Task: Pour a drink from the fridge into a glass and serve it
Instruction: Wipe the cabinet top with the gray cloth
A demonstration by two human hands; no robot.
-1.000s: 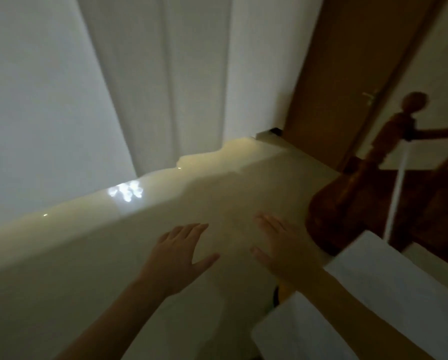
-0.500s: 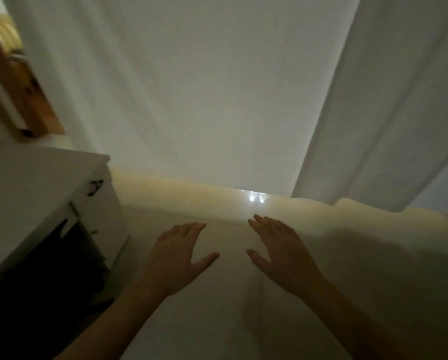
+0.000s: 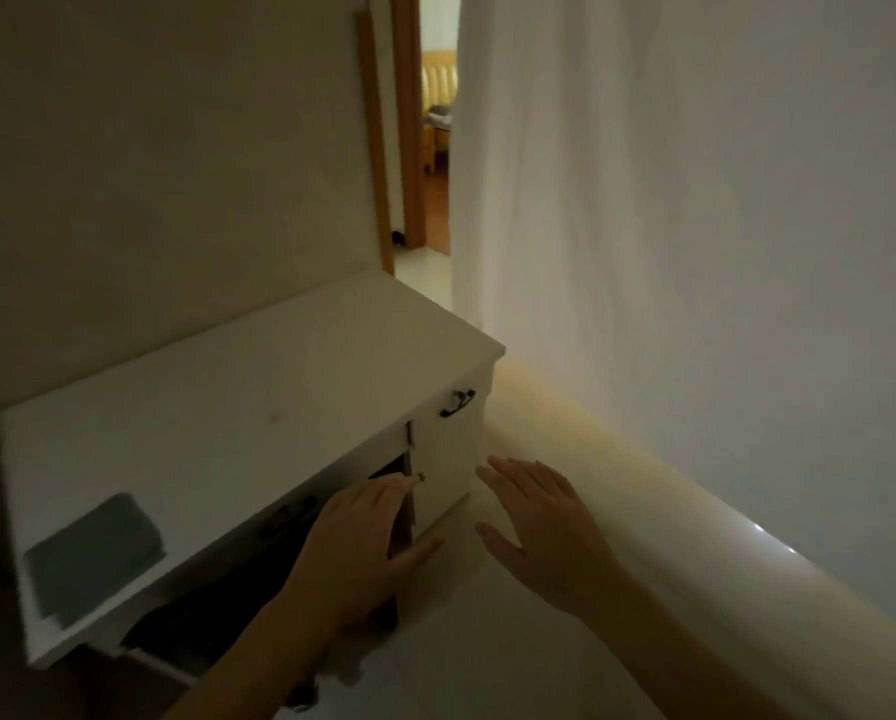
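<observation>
Dim hallway. Left hand (image 3: pixel 355 550) and right hand (image 3: pixel 544 527) both raised ahead, palms down, fingers straight and spread, grasping nothing. Beyond the left fingertips: white cabinet (image 3: pixel 228 407), lower part open and dark, contents not discernible. On its top, left of that hand, a dark flat item (image 3: pixel 95 556), identity unclear. Right of the right hand: white wall (image 3: pixel 695 252) above glossy floor (image 3: pixel 487 641). Far ahead of both hands: lit doorway (image 3: pixel 433 148). No fridge, drink or glass in view; location unknown. Task judged barely begun: finding the fridge, fetching drink and glass, pouring and serving all outstanding.
</observation>
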